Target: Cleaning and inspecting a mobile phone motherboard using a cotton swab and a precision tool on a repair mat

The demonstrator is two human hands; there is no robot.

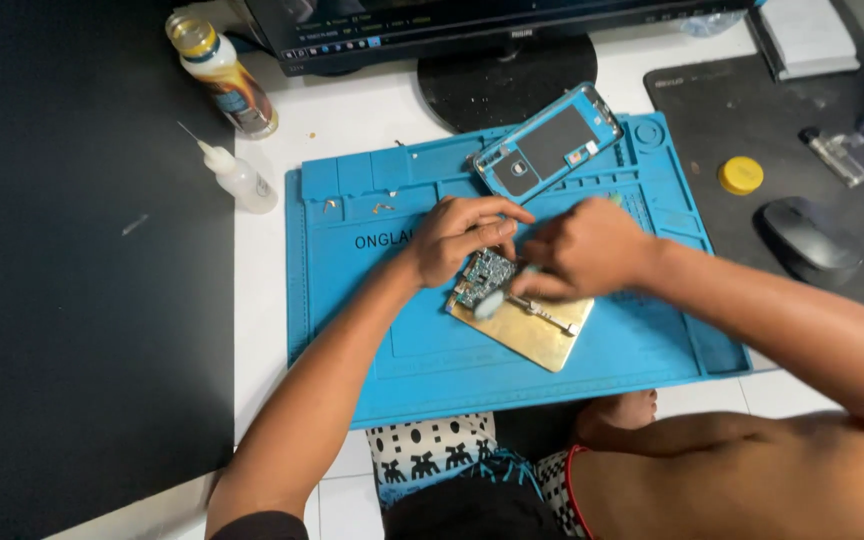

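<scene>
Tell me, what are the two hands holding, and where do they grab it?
The left hand presses the top edge of a small green circuit board on a gold plate. The right hand grips a blurred tool; where cannot be told.

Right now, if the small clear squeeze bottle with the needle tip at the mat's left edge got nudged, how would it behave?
The squeeze bottle stands upright and narrow, so it would probably tip easily. It looks like thin plastic: likely light, and soft when squeezed. Its round body might roll across the white table.

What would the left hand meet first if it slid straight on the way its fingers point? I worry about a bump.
Probably the right hand, just ahead of the left hand above the circuit board; depth is unclear.
</scene>
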